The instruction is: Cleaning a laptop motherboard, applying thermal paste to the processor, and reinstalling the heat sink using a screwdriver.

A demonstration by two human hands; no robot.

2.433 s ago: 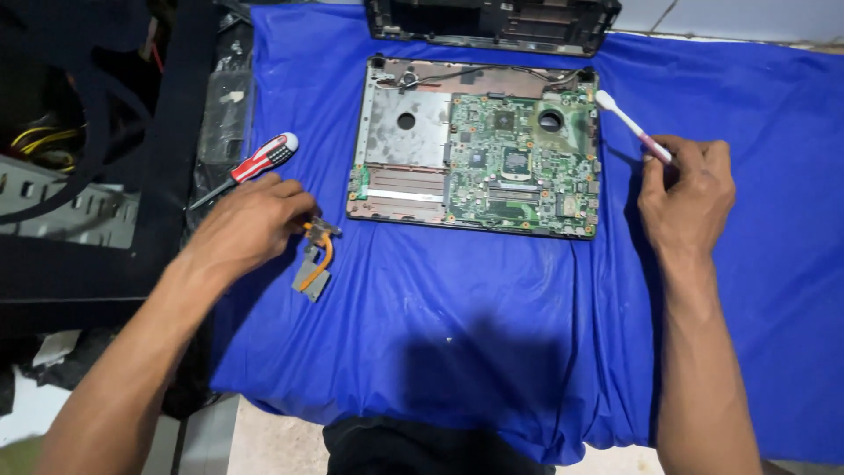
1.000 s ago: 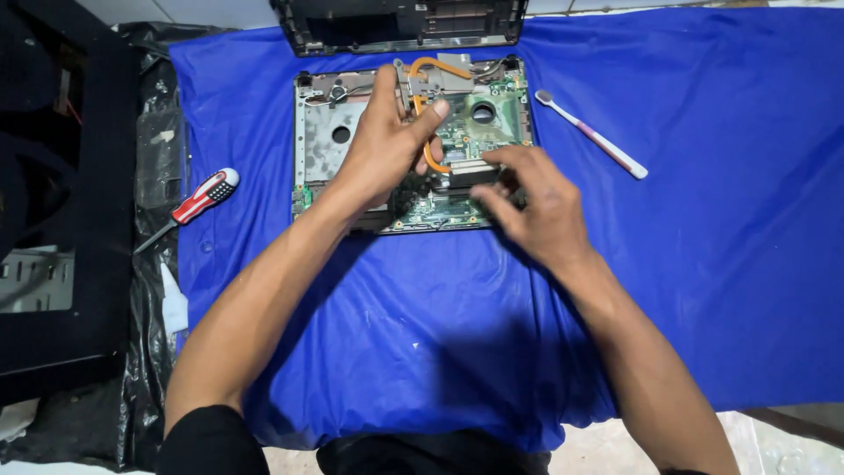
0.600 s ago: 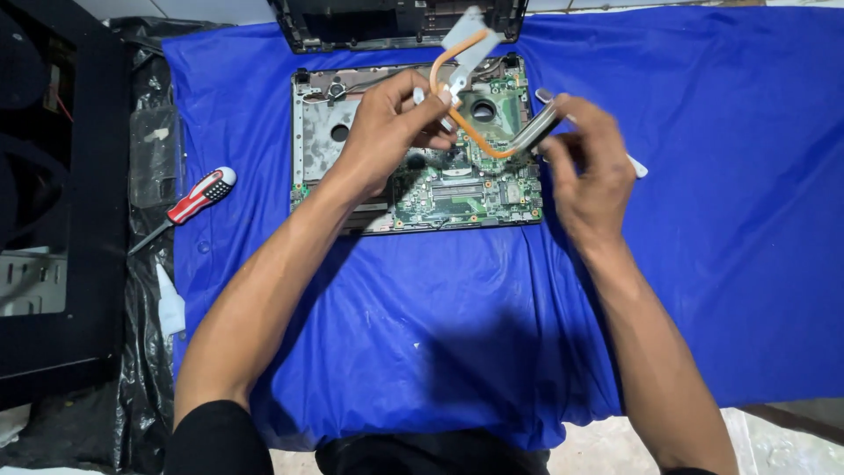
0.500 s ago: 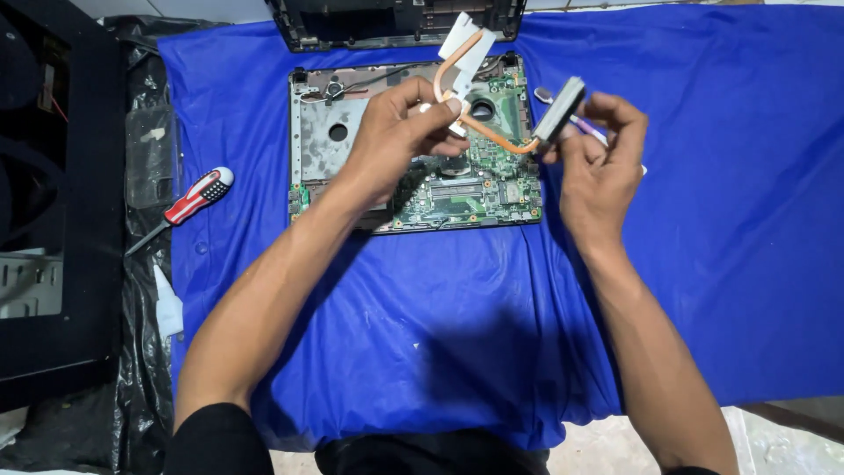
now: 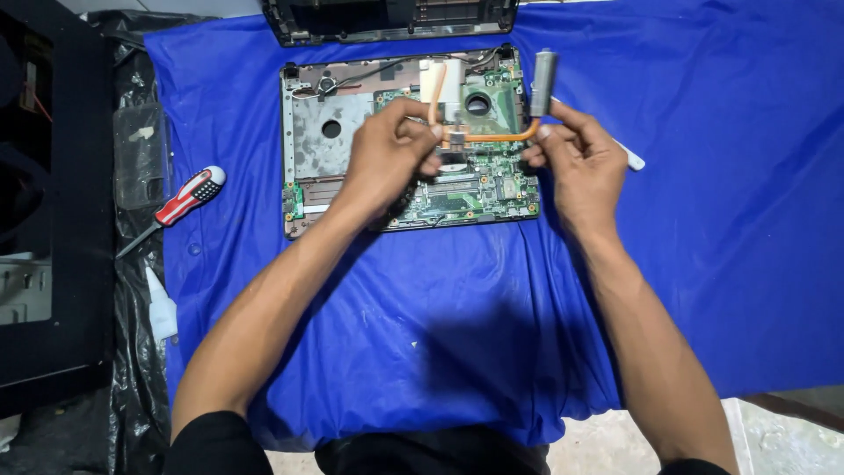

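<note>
1. A blue cloth (image 5: 703, 220) covers the tabletop and carries nearly everything in view.
2. A black computer case (image 5: 53, 220) stands at the left edge, off the cloth, with black plastic sheeting (image 5: 132, 290) lying beside it.
3. An opened laptop base (image 5: 321, 149) lies at the upper middle of the cloth, its green motherboard (image 5: 483, 189) exposed on the right half and bare grey metal on the left.
4. A dark laptop cover (image 5: 387, 18) lies just beyond the base, at the top edge of the view.
5. The left hand (image 5: 387, 154) is closed on the copper heat pipe assembly (image 5: 492, 136), pinching its metal plate over the motherboard.
6. The right hand (image 5: 580, 163) grips the same assembly at the end that carries the grey finned block, which stands upright above the fingers. The assembly is held between both hands, just above the board.
7. A red and black screwdriver (image 5: 180, 202) lies at the cloth's left edge, well apart from both hands.
8. A white stick-shaped tool (image 5: 631, 158) peeks out from behind the right hand.
</note>
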